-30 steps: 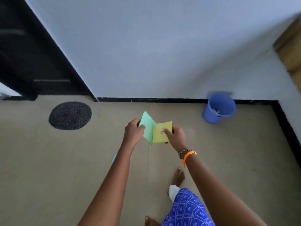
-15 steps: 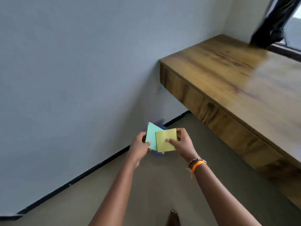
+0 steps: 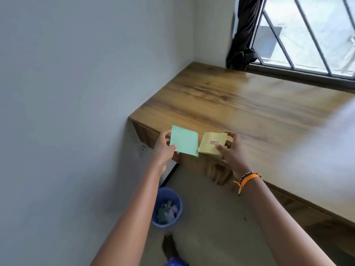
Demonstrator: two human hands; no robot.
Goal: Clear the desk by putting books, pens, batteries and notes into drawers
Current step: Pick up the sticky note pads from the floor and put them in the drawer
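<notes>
Being held apart now, no longer overlapped, the green note pad (image 3: 184, 141) is being pinched by the left hand (image 3: 164, 148) and the yellow note pad (image 3: 211, 143) by the right hand (image 3: 231, 152), above the desk (image 3: 240, 104) near edge; stowing in a drawer is being approached.

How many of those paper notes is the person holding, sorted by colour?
Green note, held by the left hand: 1
Yellow note, held by the right hand: 1
Total: 2
</notes>
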